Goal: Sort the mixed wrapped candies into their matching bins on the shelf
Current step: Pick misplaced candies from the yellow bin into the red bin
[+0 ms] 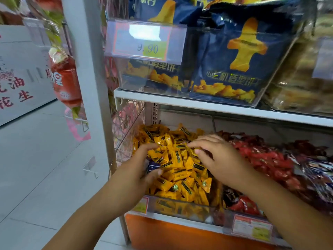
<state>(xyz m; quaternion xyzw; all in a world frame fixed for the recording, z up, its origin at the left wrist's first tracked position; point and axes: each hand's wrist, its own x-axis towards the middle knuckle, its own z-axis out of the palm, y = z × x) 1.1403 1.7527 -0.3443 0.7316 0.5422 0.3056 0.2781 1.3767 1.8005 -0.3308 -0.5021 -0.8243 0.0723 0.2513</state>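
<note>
A clear bin [180,208] on the lower shelf is heaped with yellow wrapped candies [180,166]. To its right lies a pile of red wrapped candies [261,156], and further right purple-blue ones [317,175]. My left hand [138,165] is over the yellow pile's left side and holds a dark blue candy [152,167] between thumb and palm, its fingertips reaching into the yellow candies. My right hand [214,156] lies on the yellow pile near the red bin, fingers bent down and touching yellow wrappers; whether it pinches one is unclear.
The upper shelf [198,103] carries a clear bin of dark blue biscuit bags [232,62] with a 9.90 price tag [144,42]. A white shelf post [91,83] stands left. Red packets [64,82] hang beyond it. The tiled floor [41,159] opens to the left.
</note>
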